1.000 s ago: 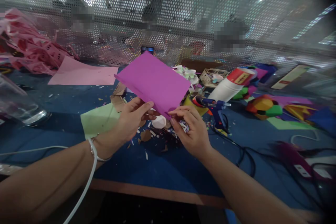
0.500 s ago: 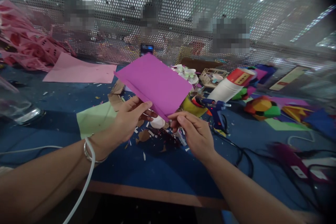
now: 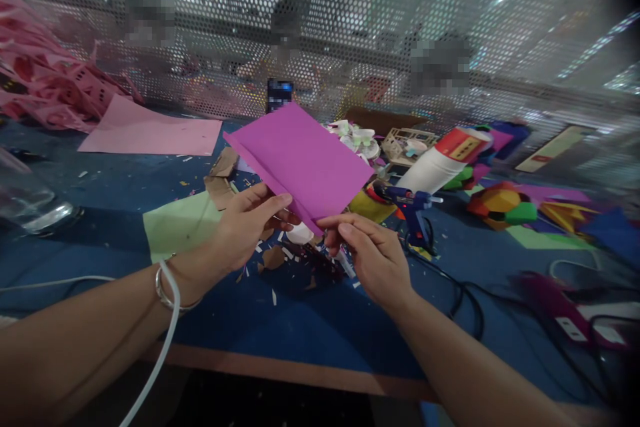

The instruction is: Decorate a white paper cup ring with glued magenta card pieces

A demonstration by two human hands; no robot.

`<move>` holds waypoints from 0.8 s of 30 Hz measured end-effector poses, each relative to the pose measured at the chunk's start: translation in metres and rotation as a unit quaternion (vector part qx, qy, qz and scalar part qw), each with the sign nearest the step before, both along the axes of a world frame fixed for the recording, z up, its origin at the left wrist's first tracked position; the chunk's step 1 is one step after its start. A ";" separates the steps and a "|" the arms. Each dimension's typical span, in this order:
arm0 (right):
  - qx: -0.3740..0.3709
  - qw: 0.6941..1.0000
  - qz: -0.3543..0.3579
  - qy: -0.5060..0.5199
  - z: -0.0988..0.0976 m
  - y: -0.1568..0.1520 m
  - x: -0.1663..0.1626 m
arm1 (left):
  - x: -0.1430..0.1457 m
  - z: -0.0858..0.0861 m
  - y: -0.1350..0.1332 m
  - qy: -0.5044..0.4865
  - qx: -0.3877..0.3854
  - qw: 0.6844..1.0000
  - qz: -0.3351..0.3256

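Along the far left of the blue worktop [image 3: 120, 180], a heap of pink cut strips [image 3: 55, 80] is seen, with a clear vessel [image 3: 37, 210] nearer the viewer. Beside the heap, one pink sheet [image 3: 155, 130], laid flat. Next, one pale green sheet [image 3: 177, 223], partly covered by the left forearm.

Left hand [image 3: 245, 227]: the purple sheet [image 3: 305, 160] is pinched at its near edge between thumb and fingers. The sheet, at centre, is held tilted above scattered scraps [image 3: 273, 257]; a narrow fold is shown along its near edge.

Right hand [image 3: 375, 257]: the sheet's near corner is touched by the index finger; whether it is also gripped from beneath cannot be told.

Farther right, one blue glue gun [image 3: 413, 203], corded; behind it, one white stack [image 3: 430, 170], red-ended, tilted; then one multicoloured faceted ball [image 3: 500, 205].
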State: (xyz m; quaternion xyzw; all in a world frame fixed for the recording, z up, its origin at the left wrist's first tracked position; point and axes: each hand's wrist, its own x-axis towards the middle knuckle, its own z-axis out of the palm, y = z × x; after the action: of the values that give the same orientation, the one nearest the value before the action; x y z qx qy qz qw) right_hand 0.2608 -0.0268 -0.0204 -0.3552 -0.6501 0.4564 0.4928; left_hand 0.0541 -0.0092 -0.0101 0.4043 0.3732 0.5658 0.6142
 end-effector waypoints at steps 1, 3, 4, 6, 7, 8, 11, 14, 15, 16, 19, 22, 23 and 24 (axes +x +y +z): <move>-0.002 1.000 0.001 0.002 0.000 0.000 0.000 | 0.000 0.000 0.000 -0.001 -0.003 1.000 0.001; -0.005 1.000 0.000 -0.001 0.000 0.000 0.001 | 0.000 0.001 -0.001 -0.003 -0.005 1.000 0.002; -0.005 1.000 -0.002 -0.002 0.000 0.000 0.001 | 0.000 0.001 -0.001 -0.003 -0.005 1.000 0.002; -0.003 1.000 -0.004 -0.004 0.001 0.000 0.000 | 0.001 0.001 -0.002 0.003 0.002 1.000 -0.004; -0.001 1.000 -0.004 -0.006 0.001 0.000 0.000 | 0.001 0.001 -0.002 0.008 0.008 1.000 -0.007; 0.002 1.000 -0.005 -0.008 0.001 0.000 0.000 | 0.001 0.001 -0.002 0.014 0.015 1.000 -0.008; 0.005 1.000 -0.008 -0.020 0.000 0.000 0.000 | 0.002 0.000 -0.003 0.032 0.038 0.999 -0.003; -0.001 1.000 -0.005 -0.020 -0.002 0.001 0.001 | 0.003 -0.001 -0.004 0.043 0.058 0.997 -0.008; -0.005 1.000 -0.003 -0.014 -0.002 0.001 0.002 | 0.003 -0.002 -0.004 0.046 0.063 0.997 -0.011; -0.009 1.000 0.000 -0.007 -0.003 0.001 0.002 | 0.002 -0.002 -0.004 0.048 0.067 0.997 -0.012; -0.022 1.000 0.005 0.010 -0.003 0.002 0.002 | 0.002 -0.003 -0.005 0.055 0.071 0.996 -0.011; -0.035 0.999 0.004 0.023 -0.003 0.002 0.002 | 0.002 -0.004 -0.005 0.046 0.068 0.997 -0.016; -0.038 0.999 0.004 0.028 -0.003 0.003 0.002 | 0.002 -0.004 -0.005 0.041 0.065 0.997 -0.019; -0.040 0.999 0.004 0.032 -0.004 0.003 0.002 | 0.002 -0.004 -0.005 0.036 0.063 0.997 -0.021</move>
State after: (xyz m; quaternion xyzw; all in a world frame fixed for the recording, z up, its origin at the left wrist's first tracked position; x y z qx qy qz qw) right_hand 0.2629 -0.0242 -0.0241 -0.3567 -0.6170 0.4951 0.4970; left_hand 0.0561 -0.0138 -0.0142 0.4704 0.3502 0.5600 0.5852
